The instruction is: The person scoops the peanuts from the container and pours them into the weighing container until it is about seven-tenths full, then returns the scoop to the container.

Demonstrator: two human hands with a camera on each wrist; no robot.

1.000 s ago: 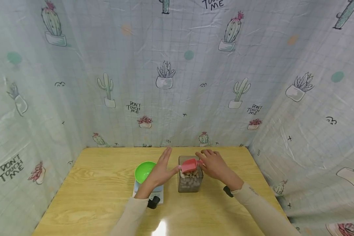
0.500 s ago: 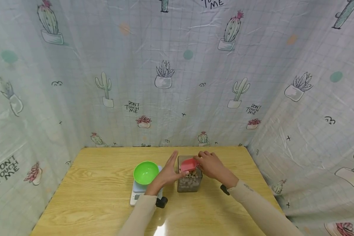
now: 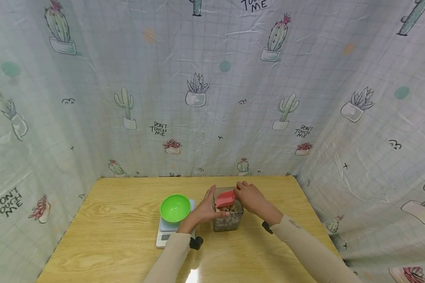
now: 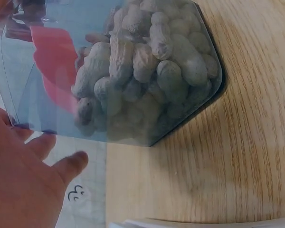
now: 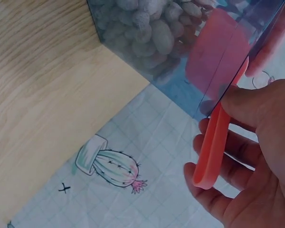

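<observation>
A clear square container (image 3: 226, 225) of unshelled peanuts (image 4: 147, 61) stands on the table. My left hand (image 3: 204, 210) grips its left side near the rim, the thumb across the front and the fingers along the side. My right hand (image 3: 252, 199) holds the handle of a red scoop (image 3: 224, 199) at the right rim. In the right wrist view that handle (image 5: 211, 152) lies between thumb and fingers. The scoop's head is inside the container, above and against the peanuts, as the left wrist view shows through the wall.
Left of the container, a green bowl (image 3: 175, 208) sits on a white kitchen scale (image 3: 161, 239); my left forearm partly covers the scale. A cactus-print curtain (image 3: 212, 118) hangs behind the wooden table (image 3: 120, 220) and at both sides.
My left hand has moved right, from over the bowl and scale to the container's side, and now grips it. My right hand has taken a closer hold on the scoop's handle; the scoop has tilted slightly.
</observation>
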